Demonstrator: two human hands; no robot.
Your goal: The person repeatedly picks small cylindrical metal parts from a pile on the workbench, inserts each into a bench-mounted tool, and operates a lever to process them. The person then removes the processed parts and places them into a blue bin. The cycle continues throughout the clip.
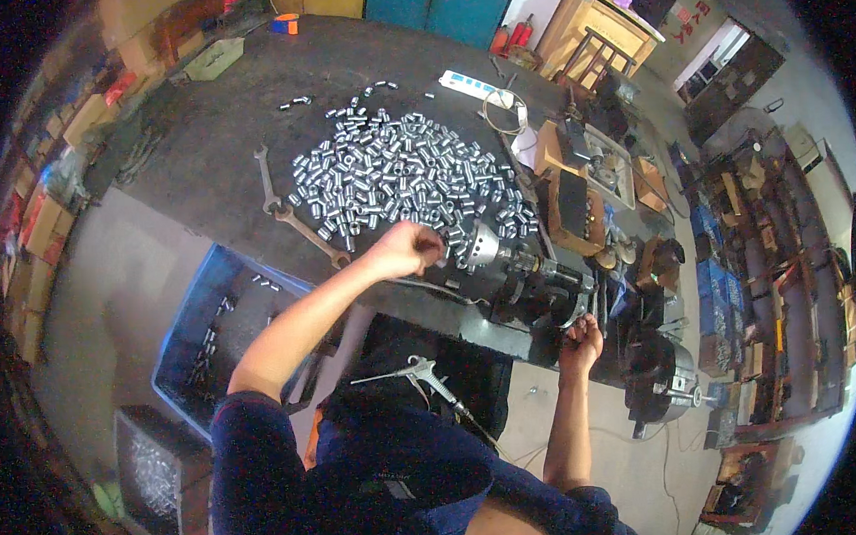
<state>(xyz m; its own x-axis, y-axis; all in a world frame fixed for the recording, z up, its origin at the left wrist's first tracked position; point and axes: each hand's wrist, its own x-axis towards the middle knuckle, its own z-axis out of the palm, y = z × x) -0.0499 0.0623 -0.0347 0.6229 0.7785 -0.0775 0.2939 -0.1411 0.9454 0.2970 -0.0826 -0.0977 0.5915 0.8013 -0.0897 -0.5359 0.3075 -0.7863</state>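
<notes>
My left hand [410, 250] is closed at the front edge of the bench, just left of a drill chuck [485, 248]. Its curled fingers hide whatever they hold. The chuck sits on the end of a small bench machine [542, 280] that lies along the bench. My right hand [581, 341] is closed at the lower end of a curved metal handle [578, 311] on the machine's right side. Behind my left hand spreads a big pile of short shiny metal sleeves [401, 169]. Two open-end wrenches [268, 183] lie left of the pile.
A blue bin [181, 347] with some metal parts stands below my left arm. An air blow gun [418, 373] lies in front of me. A power strip [476, 87], a wooden box [575, 210] and a dark round machine part [660, 377] are on the right.
</notes>
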